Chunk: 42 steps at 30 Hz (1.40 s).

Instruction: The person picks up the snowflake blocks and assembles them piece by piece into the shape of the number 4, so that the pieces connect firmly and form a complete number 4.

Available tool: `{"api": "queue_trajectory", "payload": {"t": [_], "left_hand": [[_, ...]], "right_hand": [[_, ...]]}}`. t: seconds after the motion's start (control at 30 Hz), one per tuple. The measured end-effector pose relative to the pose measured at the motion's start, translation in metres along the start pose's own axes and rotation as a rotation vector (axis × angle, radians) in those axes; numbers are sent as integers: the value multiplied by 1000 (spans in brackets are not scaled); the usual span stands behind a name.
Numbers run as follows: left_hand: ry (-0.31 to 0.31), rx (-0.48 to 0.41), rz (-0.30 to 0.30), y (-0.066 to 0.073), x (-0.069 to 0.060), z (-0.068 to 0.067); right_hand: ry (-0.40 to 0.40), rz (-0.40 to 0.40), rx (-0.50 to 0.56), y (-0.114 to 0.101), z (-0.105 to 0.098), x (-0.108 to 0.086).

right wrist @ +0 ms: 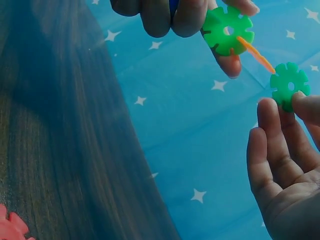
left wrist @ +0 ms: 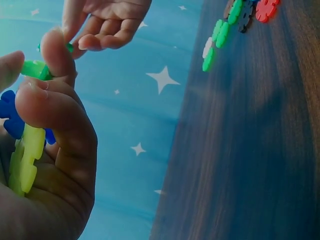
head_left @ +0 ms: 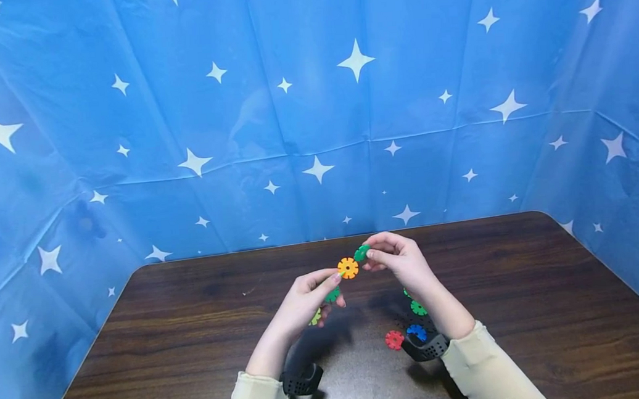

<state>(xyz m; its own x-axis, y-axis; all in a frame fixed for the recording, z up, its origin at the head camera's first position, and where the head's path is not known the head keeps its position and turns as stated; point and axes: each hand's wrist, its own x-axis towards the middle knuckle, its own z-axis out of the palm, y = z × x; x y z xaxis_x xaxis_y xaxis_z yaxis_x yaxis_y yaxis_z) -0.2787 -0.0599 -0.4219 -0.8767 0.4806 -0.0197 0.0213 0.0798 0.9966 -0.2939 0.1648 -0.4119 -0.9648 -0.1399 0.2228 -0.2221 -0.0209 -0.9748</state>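
Note:
Thumb and fingers of my left hand (head_left: 304,302) pinch a green interlocking disc (right wrist: 220,37). Curled in the same hand are a yellow disc (left wrist: 22,167) and a blue disc (left wrist: 11,115), partly hidden by the fingers. An orange interlocking disc (head_left: 348,268) sits edge-on in a slot of that green disc, as the right wrist view shows. My right hand (head_left: 398,259) pinches another green disc (right wrist: 289,82) between thumb and fingertips. Its rim meets the orange disc's far edge; whether the two are locked together I cannot tell. Both hands are raised over the table.
On the brown wooden table (head_left: 195,332), below my right forearm, lie a red disc (head_left: 394,340), a blue disc (head_left: 416,332), a green disc (head_left: 418,307) and a black disc (left wrist: 245,17). A blue star-patterned cloth (head_left: 313,113) hangs behind the table.

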Motion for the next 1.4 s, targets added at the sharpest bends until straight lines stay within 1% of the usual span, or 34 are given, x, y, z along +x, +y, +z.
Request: {"api": "queue_trajectory", "payload": {"t": [0.27, 0.37, 0.5, 0.57, 0.8, 0.93, 1.07, 1.2, 1.3, 1.4], "left_hand": [[-19, -5, 13, -2, 1, 0], [-19, -7, 11, -2, 0, 0], [-20, -10, 5, -3, 0, -1], [-22, -12, 5, -2, -1, -1], [-51, -20, 10, 0, -4, -1], [-48, -12, 6, 1, -4, -1], [-58, -19, 0, 2, -3, 0], [-99, -19, -14, 0, -2, 2], [-131, -13, -25, -1, -2, 2], [-143, -7, -27, -1, -2, 3]], "right_hand": [[-27, 16, 28, 1, 3, -1], [-37, 20, 70, 3, 5, -1], [-55, 1, 132, 7, 7, -1], [-60, -14, 143, 8, 8, -1], [-60, -39, 128, 8, 9, -4], [-77, -58, 134, 10, 9, -4], [-81, -71, 128, 10, 8, -3], [-87, -74, 102, 9, 6, -3], [-101, -60, 77, 9, 5, -3], [-115, -47, 60, 9, 5, -3]]}}
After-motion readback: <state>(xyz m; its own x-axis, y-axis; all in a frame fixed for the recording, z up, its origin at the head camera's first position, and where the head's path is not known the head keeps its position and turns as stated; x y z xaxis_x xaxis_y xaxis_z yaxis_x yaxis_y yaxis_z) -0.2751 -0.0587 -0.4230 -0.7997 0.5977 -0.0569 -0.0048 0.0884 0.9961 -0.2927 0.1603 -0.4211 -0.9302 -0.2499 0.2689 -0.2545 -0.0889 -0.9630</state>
